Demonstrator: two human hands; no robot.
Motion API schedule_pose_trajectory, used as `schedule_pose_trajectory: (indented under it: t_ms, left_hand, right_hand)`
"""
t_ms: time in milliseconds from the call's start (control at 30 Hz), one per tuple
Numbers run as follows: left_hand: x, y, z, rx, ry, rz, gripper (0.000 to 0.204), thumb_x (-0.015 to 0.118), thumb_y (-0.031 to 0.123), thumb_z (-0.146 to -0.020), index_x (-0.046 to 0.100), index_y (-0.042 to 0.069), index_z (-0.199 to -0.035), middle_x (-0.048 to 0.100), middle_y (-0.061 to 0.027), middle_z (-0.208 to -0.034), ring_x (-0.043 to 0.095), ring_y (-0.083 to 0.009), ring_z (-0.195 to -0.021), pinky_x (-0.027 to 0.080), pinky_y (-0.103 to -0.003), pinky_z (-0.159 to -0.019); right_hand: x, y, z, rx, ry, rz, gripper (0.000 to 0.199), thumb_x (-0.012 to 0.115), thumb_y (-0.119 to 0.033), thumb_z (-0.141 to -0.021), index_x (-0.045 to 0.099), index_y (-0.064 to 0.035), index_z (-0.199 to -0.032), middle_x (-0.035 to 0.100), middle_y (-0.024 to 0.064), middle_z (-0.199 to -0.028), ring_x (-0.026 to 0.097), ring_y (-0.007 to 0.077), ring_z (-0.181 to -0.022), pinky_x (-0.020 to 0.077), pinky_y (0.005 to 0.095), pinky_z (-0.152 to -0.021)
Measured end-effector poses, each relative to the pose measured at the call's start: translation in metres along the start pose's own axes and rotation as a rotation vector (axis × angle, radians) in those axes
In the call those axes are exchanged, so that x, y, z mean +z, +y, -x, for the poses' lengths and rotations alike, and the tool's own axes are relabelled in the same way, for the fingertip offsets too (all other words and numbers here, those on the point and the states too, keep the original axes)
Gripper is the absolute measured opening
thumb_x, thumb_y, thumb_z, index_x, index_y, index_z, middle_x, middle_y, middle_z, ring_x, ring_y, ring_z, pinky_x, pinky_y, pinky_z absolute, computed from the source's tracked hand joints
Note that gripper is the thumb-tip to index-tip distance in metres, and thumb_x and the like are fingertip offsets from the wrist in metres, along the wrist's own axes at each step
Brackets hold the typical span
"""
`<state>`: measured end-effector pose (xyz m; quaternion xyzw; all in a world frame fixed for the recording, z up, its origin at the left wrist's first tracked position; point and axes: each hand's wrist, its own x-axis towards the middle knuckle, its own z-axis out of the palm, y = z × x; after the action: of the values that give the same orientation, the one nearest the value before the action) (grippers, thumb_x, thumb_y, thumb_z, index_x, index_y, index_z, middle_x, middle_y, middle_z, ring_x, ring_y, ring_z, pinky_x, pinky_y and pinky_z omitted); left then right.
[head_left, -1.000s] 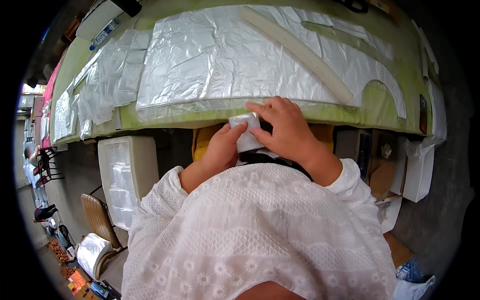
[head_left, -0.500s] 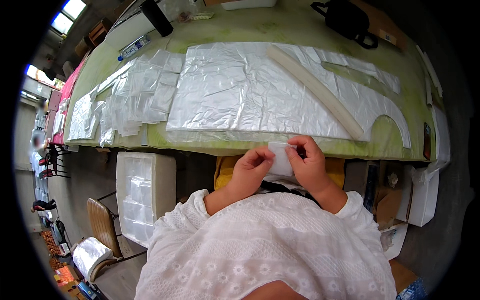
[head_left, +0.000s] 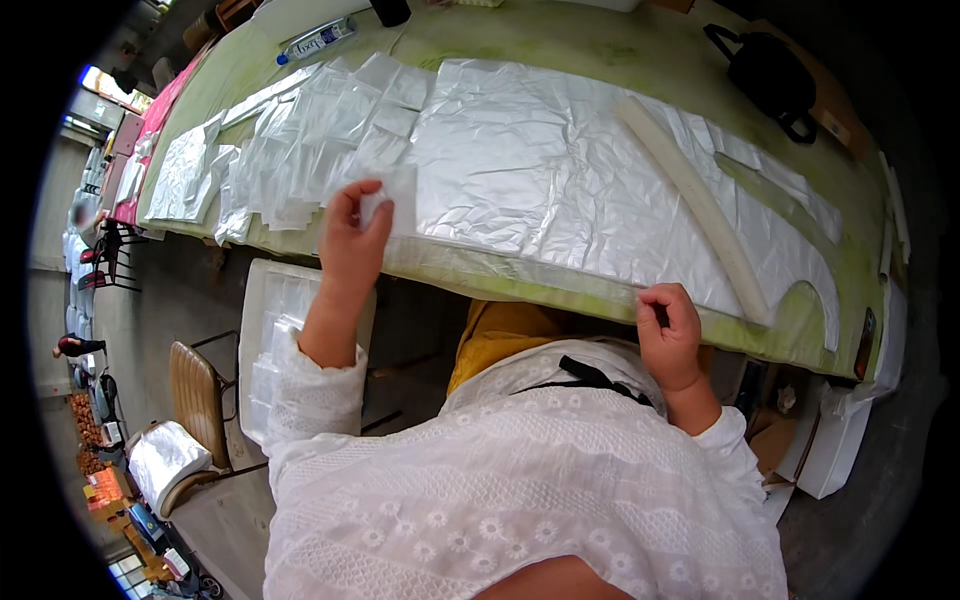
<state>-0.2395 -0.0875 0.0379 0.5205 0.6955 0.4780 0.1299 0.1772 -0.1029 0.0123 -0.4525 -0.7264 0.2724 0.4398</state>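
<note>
My left hand (head_left: 354, 240) reaches over the front edge of the table, beside a loose pile of clear plastic bags (head_left: 290, 140). Its thumb and forefinger are bent around a small translucent plastic bag (head_left: 402, 190) that lies against the pile. At the table's front edge, my right hand (head_left: 670, 335) is curled with fingertips together, and nothing shows in it. Just beyond it spreads a large silvery-white plastic sheet (head_left: 510, 150), creased all over. A long pale bar (head_left: 690, 200) lies slantwise across the sheet's right part.
A green cloth covers the table (head_left: 600, 50). At the back are a water bottle (head_left: 318, 40) and a black bag (head_left: 770, 80). A white foam box (head_left: 257, 350) holding plastic bags stands below on the left, near a brown chair (head_left: 197, 405). Cartons stand low on the right.
Both hands held a small folded white plastic piece in front of me. They have parted: the left moved far left to the pile, the right a little right. The view has turned left.
</note>
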Motion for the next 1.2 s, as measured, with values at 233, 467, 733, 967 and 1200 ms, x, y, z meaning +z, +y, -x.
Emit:
schedule_pose_trajectory:
  t_ms: [233,467,733,967,1200]
  left_hand:
    - [0.007,-0.033,-0.079,0.295,0.176,-0.808,0.032,0.066,0.017,-0.091,0.07,0.022,-0.123,0.061,-0.0026,-0.139,0.051,-0.0309,-0.135,0.034,-0.051,-0.116]
    - [0.018,-0.056,-0.076,0.406,-0.222,-0.872,0.046,0.059,0.031,-0.098,0.058,0.031,-0.144,0.039,0.0008,-0.164,0.025,-0.029,-0.156,0.011,-0.063,-0.124]
    - [0.007,-0.067,-0.089,0.385,-0.274,-0.875,0.049,0.059,0.033,-0.099,0.055,0.031,-0.148,0.039,-0.0002,-0.164,0.026,-0.0274,-0.155,0.011,-0.06,-0.125]
    - [0.006,-0.05,-0.081,0.481,-0.185,-0.785,0.05,0.063,0.033,-0.097,0.057,0.027,-0.147,0.04,-0.0052,-0.163,0.024,-0.0373,-0.155,0.009,-0.064,-0.123]
    - [0.041,-0.003,-0.038,0.477,-0.261,-0.737,0.054,0.064,0.036,-0.098,0.054,0.023,-0.149,0.038,-0.0081,-0.164,0.021,-0.0399,-0.156,0.009,-0.065,-0.122]
  right_hand:
    - [0.007,-0.004,-0.008,-0.029,0.009,0.082,0.015,0.068,0.004,-0.085,0.065,-0.0036,-0.097,0.065,0.0114,-0.09,0.063,0.0278,-0.079,0.0518,0.0354,-0.069]
    - [0.007,-0.004,-0.007,-0.103,0.022,0.16,0.018,0.07,0.004,-0.08,0.066,-0.0055,-0.095,0.066,0.0099,-0.087,0.062,0.0285,-0.077,0.05,0.038,-0.067]
    - [0.005,-0.006,-0.009,-0.102,0.008,0.148,0.019,0.069,0.004,-0.079,0.066,-0.0055,-0.094,0.067,0.0096,-0.088,0.062,0.03,-0.079,0.0504,0.0392,-0.07]
    - [-0.044,-0.011,-0.012,-0.196,0.184,0.404,0.024,0.072,0.0,-0.078,0.068,-0.0077,-0.1,0.065,0.0115,-0.108,0.06,0.0332,-0.102,0.0473,0.0442,-0.092]
    - [-0.114,0.014,-0.003,0.172,0.066,0.672,0.049,0.071,-0.008,-0.081,0.067,-0.013,-0.129,0.06,0.0167,-0.121,0.058,0.0382,-0.112,0.0485,0.0464,-0.097]
